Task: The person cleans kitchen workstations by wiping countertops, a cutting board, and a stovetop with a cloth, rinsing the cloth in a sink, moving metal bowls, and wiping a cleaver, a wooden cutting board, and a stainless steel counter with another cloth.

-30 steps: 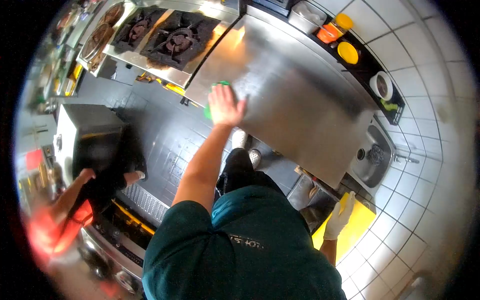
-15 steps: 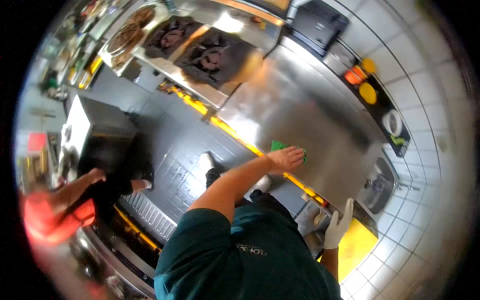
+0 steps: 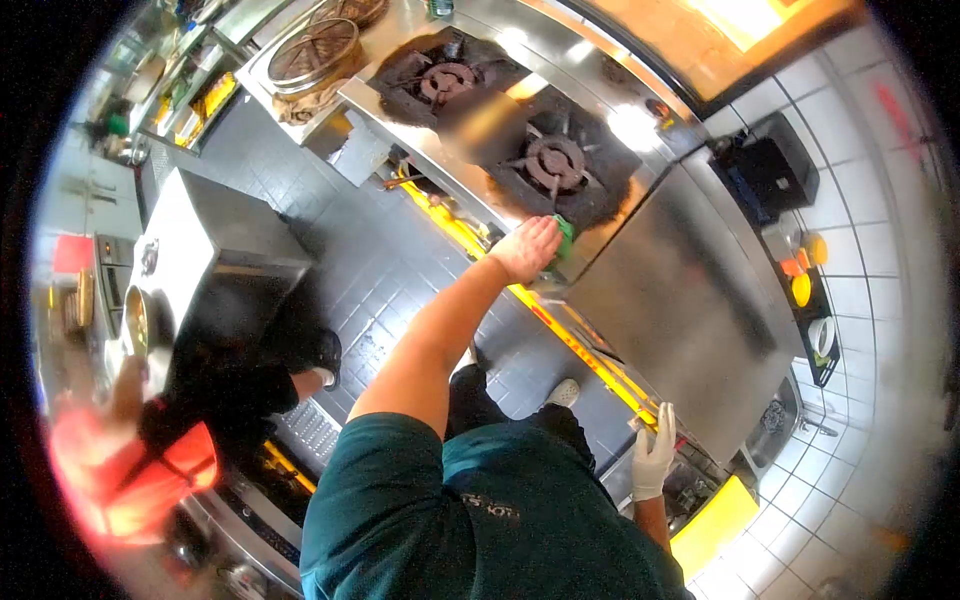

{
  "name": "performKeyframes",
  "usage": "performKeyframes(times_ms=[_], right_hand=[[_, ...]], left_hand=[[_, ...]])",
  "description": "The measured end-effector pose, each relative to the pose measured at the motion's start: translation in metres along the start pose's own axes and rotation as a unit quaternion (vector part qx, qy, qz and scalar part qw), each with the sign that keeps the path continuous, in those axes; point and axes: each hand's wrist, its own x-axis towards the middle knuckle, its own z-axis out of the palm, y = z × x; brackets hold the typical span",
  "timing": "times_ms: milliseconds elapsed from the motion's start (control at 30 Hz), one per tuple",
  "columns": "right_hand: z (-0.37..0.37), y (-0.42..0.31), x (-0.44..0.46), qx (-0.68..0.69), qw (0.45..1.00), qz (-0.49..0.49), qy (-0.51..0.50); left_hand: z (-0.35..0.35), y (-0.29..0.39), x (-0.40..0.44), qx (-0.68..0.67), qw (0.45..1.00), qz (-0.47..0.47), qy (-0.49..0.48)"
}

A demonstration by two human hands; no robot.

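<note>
My bare left hand presses a green cloth against the front edge of the steel top, beside the near corner of the gas stove. Its fingers are bent over the cloth, part of which they hide. To the right of that corner lies the flat stainless steel counter. My right hand, in a white glove, is held up near the counter's front edge. Its fingers stretch out and nothing is in them.
A co-worker in a red top stands at left by a steel cabinet. Woven baskets sit beyond the stove. A sink is at the counter's right end, near a yellow board. A black shelf holds small containers.
My left hand and the cloth have moved left, from the steel counter to the stove's near corner. My view has shifted toward the stove. The co-worker's arm has moved.
</note>
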Motion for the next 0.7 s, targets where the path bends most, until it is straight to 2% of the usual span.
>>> performKeyframes(times_ms=[100, 133, 200, 333, 400, 467, 533, 667, 700], right_hand=[[0.016, -0.033, 0.007, 0.039, 0.998, 0.038, 0.005], [0.02, -0.035, 0.005, 0.031, 0.998, 0.046, 0.006], [0.029, -0.028, 0.004, 0.017, 0.998, 0.058, 0.007], [0.035, -0.015, 0.008, -0.079, 0.993, 0.085, -0.001], [0.035, -0.006, 0.017, -0.106, 0.99, 0.098, 0.008], [0.038, -0.002, 0.028, -0.119, 0.988, 0.097, 0.016], [0.047, 0.003, 0.054, -0.079, 0.99, 0.112, 0.029], [0.074, 0.027, 0.092, 0.05, 0.986, 0.156, 0.043], [0.065, 0.002, 0.11, 0.028, 0.988, 0.146, 0.039]], left_hand=[[-0.018, -0.066, -0.019, 0.088, 0.994, -0.058, -0.038], [-0.029, -0.087, -0.022, 0.104, 0.992, -0.066, -0.015], [-0.049, -0.12, -0.024, 0.07, 0.991, -0.104, -0.051], [-0.058, -0.176, -0.037, 0.139, 0.975, -0.174, -0.024], [-0.069, -0.202, -0.037, 0.104, 0.96, -0.249, -0.079], [-0.074, -0.232, -0.043, 0.135, 0.949, -0.281, -0.049], [-0.064, -0.27, -0.053, 0.14, 0.944, -0.299, 0.024], [-0.084, -0.321, -0.054, 0.113, 0.925, -0.364, -0.003], [-0.1, -0.328, -0.047, 0.12, 0.915, -0.384, -0.039]])
